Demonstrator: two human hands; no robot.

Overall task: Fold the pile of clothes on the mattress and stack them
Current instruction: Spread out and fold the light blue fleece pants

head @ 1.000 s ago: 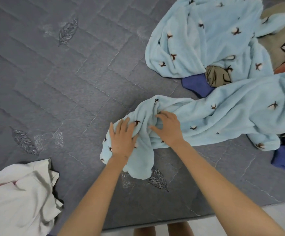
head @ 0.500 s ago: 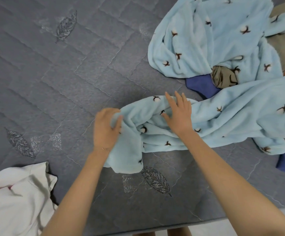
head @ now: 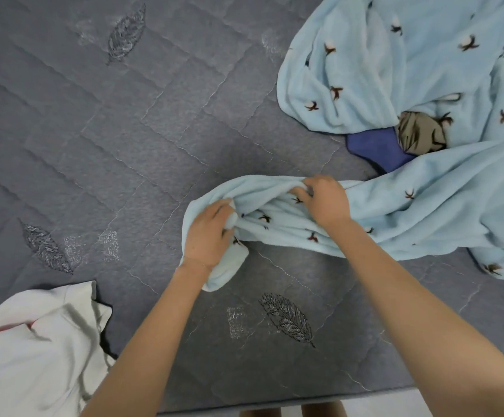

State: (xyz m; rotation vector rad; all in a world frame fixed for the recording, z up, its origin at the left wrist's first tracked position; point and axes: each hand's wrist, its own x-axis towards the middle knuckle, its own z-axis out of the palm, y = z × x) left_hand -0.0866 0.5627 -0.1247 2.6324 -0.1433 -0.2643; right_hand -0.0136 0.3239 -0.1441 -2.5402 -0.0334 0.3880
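the light blue fleece garment (head: 425,212), trailing toward 3 o'clock on the mattress (head: 124,145), is gripped by the left hand (head: 207,236) and pinched by the right hand (head: 324,201); its bunched end is best spread flat before folding.

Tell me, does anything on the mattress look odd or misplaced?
Nothing damaged or spilled. The light blue garment gripped by the left hand and right hand is bunched and twisted; a white garment lies crumpled at near left.
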